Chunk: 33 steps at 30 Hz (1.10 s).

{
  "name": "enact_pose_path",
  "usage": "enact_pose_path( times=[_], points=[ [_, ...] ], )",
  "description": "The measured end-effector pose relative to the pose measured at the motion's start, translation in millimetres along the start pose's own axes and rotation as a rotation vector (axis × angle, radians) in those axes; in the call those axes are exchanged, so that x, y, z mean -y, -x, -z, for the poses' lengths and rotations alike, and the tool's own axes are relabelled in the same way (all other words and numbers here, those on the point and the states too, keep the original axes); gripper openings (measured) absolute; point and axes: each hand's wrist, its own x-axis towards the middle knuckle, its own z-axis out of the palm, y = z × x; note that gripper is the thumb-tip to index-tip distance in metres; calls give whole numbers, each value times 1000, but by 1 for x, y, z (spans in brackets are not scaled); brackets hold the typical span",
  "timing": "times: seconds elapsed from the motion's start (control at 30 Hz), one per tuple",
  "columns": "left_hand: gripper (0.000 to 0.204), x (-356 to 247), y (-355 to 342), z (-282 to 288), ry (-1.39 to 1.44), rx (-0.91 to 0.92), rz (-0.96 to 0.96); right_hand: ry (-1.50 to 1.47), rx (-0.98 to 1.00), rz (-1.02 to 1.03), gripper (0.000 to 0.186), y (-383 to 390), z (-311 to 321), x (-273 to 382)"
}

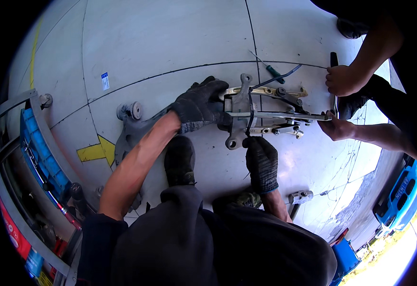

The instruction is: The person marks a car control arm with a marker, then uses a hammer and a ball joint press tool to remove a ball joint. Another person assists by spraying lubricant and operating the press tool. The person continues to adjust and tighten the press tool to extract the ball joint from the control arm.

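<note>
A clamp-like metal tool (268, 89) with gold-coloured arms and a long central bar lies on the floor ahead of me. Across its left part sits a grey cast bracket (238, 102) with a round eye at each end. My left hand (198, 106), in a dark glove, is wrapped round the tool's left end; its fingertips are partly hidden. Below the bracket, my gloved right hand (262, 162) is closed on the lower end of a bent black rod (252, 107), which runs up over the bracket. A co-worker's lower hand (336, 127) grips the bar's right end.
The co-worker's upper hand (339, 80) holds a black-handled tool (334, 59). A green-handled screwdriver (275, 74) lies beyond the clamp. A grey metal arm with a bushing (131, 110) is at left, a hammer (301, 196) at right. A metal cart (51, 138) stands far left.
</note>
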Motion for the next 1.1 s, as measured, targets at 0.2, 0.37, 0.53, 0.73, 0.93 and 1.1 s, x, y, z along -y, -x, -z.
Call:
enact_pose_path(
  times=[0.2,0.37,0.53,0.73,0.93,1.1],
  points=[
    [103,3,1,-4,-128,-52,-61,110,55,133,15,-7,4,-5],
    [110,-2,9,-4,-428,-11,-171,-302,203,-372,19,5,25,12],
    [104,11,16,-22,-453,-155,-224,486,-95,357,18,-4,49,49],
    [54,29,-6,26,-357,-100,-174,843,-12,246,45,-92,75,131],
    [92,-25,-11,6,-93,-50,-10,386,217,201,38,-164,74,81],
    [124,-67,-6,-26,-652,58,16,-242,229,-107,23,-149,51,97]
  ],
)
